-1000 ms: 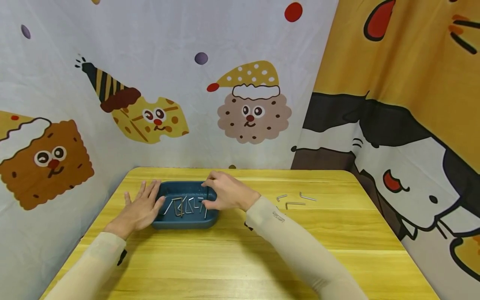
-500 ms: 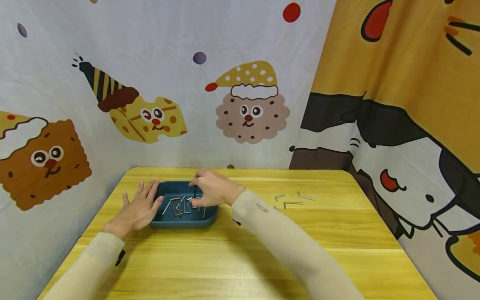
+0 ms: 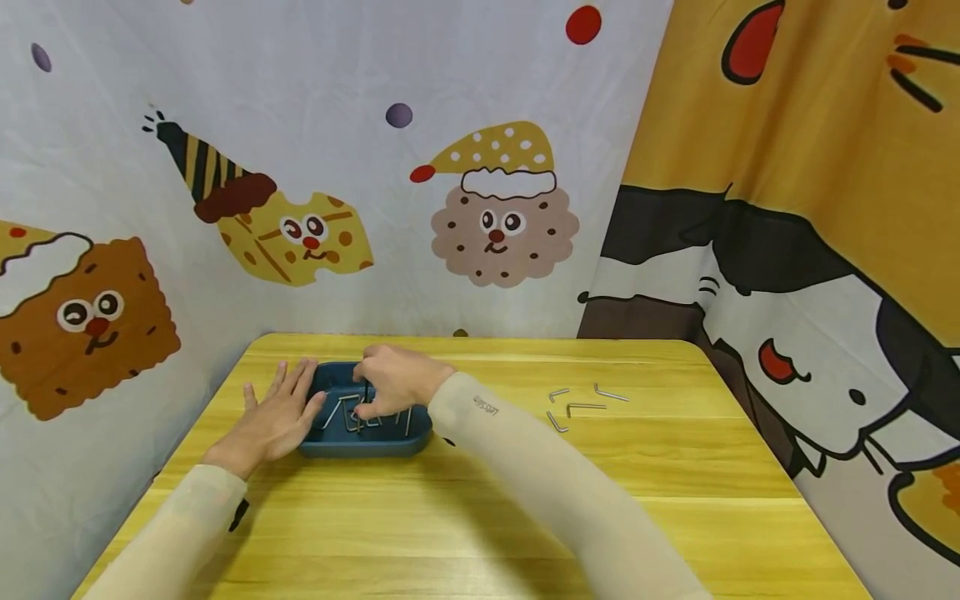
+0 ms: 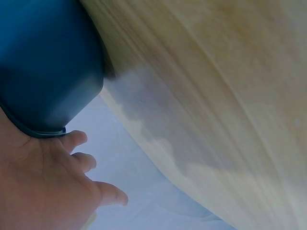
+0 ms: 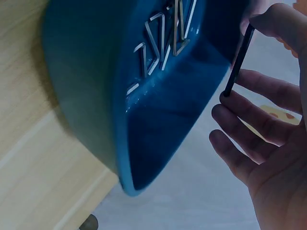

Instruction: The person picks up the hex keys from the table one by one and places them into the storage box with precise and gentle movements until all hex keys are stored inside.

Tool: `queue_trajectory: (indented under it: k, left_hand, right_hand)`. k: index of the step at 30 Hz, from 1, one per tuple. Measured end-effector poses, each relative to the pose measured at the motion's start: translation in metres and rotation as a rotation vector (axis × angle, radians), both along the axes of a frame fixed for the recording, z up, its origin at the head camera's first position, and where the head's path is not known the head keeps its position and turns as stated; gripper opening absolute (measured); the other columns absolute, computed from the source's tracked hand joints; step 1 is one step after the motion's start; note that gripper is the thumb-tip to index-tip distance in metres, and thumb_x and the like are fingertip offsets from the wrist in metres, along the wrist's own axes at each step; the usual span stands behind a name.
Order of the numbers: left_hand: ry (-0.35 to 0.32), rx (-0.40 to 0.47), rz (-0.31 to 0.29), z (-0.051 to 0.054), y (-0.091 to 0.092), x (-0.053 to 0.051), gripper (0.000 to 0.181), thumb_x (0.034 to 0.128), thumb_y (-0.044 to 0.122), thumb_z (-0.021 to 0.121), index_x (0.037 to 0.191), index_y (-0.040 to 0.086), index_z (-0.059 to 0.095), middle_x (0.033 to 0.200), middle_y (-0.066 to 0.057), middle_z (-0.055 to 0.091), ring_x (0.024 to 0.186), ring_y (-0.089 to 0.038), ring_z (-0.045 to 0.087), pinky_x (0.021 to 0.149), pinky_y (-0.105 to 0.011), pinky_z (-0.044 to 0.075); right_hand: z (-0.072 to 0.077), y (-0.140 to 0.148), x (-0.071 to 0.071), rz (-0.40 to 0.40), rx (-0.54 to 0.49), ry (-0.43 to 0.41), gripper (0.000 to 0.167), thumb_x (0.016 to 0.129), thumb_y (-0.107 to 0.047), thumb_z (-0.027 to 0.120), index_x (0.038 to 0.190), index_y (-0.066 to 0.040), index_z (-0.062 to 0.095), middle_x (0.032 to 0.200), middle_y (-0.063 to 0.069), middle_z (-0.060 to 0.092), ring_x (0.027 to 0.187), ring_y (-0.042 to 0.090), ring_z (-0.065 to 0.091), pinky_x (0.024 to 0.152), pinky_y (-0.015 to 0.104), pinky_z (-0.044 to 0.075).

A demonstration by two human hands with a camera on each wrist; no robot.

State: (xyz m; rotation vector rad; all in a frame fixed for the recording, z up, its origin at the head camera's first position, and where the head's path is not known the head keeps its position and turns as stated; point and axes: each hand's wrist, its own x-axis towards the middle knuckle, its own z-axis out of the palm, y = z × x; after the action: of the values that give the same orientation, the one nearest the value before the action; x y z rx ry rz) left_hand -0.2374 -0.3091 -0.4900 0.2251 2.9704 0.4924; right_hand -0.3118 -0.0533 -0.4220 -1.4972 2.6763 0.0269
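Note:
A dark blue tray (image 3: 360,450) with rounded corners holds several L-shaped hex keys (image 3: 330,414), most of them silver and some brass-coloured. My left hand (image 3: 273,421) rests at the tray's left end, fingers spread and the thumb at the rim. In the left wrist view, its palm lies against the tray's outer wall. My right hand (image 3: 397,383) is over the middle of the tray and pinches a short black rod (image 5: 239,60) between thumb and fingers. The other fingers are loosely bent. From the head, my right hand hides part of the hex keys.
Several more silver hex keys (image 3: 588,407) lie loose on the wooden table (image 3: 480,517), to the right of the tray. A printed cloth (image 3: 510,308) hangs behind the table's back edge.
My right hand has moved left, from the tray's right end to its middle, with the black rod pinched throughout. My left hand stays at the tray's left end.

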Motion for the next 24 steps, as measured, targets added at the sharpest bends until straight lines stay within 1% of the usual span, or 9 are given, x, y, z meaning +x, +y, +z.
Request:
queue_trajectory:
  k: [2, 6, 11, 15, 19, 22, 24]
  left_hand:
    - [-0.001, 0.000, 0.000, 0.000, 0.000, 0.001, 0.085, 0.1270, 0.058, 0.030, 0.189, 0.008, 0.000, 0.196, -0.028, 0.002, 0.180, -0.059, -0.007, 0.125, -0.098, -0.016]
    - [0.002, -0.002, 0.000, 0.000, -0.001, 0.001, 0.084, 0.1270, 0.058, 0.030, 0.189, 0.007, 0.001, 0.196, -0.028, 0.002, 0.180, -0.059, -0.006, 0.125, -0.099, -0.015]
    - [0.007, -0.007, -0.002, 0.000, -0.001, 0.001, 0.084, 0.1273, 0.056, 0.032, 0.189, 0.008, 0.002, 0.196, -0.028, 0.003, 0.180, -0.059, -0.005, 0.125, -0.099, -0.014]
    - [0.004, -0.006, -0.003, 0.000, 0.000, 0.001, 0.085, 0.1270, 0.058, 0.030, 0.189, 0.008, 0.001, 0.196, -0.028, 0.003, 0.180, -0.059, -0.006, 0.125, -0.099, -0.015]
    - [0.003, -0.017, -0.002, 0.000, 0.000, 0.001, 0.086, 0.1261, 0.062, 0.026, 0.189, 0.009, -0.001, 0.196, -0.027, 0.004, 0.180, -0.060, -0.004, 0.126, -0.099, -0.014]
    - [0.004, -0.023, 0.000, 0.000, 0.000, 0.001, 0.087, 0.1258, 0.063, 0.025, 0.189, 0.009, 0.000, 0.196, -0.028, 0.004, 0.180, -0.061, -0.003, 0.126, -0.099, -0.013]
    - [0.003, -0.023, 0.001, 0.000, 0.000, 0.001, 0.088, 0.1255, 0.064, 0.024, 0.189, 0.009, 0.000, 0.196, -0.028, 0.004, 0.180, -0.061, -0.003, 0.126, -0.099, -0.013]
  right_hand:
    - [0.000, -0.006, -0.001, -0.005, 0.033, -0.014, 0.058, 0.109, -0.057, 0.078, 0.153, -0.019, 0.078, 0.147, 0.000, 0.076, 0.125, 0.012, 0.077, 0.110, 0.026, 0.064]
    - [-0.001, -0.017, -0.004, -0.011, 0.074, -0.046, 0.056, 0.110, -0.056, 0.078, 0.152, -0.019, 0.078, 0.145, -0.002, 0.078, 0.123, 0.011, 0.078, 0.110, 0.026, 0.064]
    - [-0.004, -0.024, -0.007, -0.015, 0.105, -0.063, 0.053, 0.111, -0.054, 0.078, 0.151, -0.020, 0.078, 0.144, -0.004, 0.081, 0.115, 0.007, 0.080, 0.105, 0.024, 0.065]
    - [-0.005, -0.026, -0.008, -0.016, 0.111, -0.072, 0.053, 0.111, -0.053, 0.078, 0.153, -0.020, 0.077, 0.145, -0.003, 0.082, 0.113, 0.006, 0.081, 0.104, 0.022, 0.065]
    - [-0.002, -0.026, -0.007, -0.035, 0.095, -0.097, 0.054, 0.113, -0.050, 0.077, 0.156, -0.019, 0.075, 0.150, -0.003, 0.079, 0.123, 0.008, 0.080, 0.109, 0.023, 0.064]
    - [0.002, -0.024, -0.004, -0.047, 0.079, -0.113, 0.055, 0.114, -0.050, 0.076, 0.159, -0.019, 0.073, 0.155, -0.004, 0.076, 0.133, 0.010, 0.077, 0.114, 0.024, 0.062]
    - [0.005, -0.022, -0.001, -0.048, 0.068, -0.119, 0.055, 0.114, -0.050, 0.075, 0.160, -0.019, 0.072, 0.156, -0.004, 0.074, 0.136, 0.011, 0.075, 0.116, 0.025, 0.062]
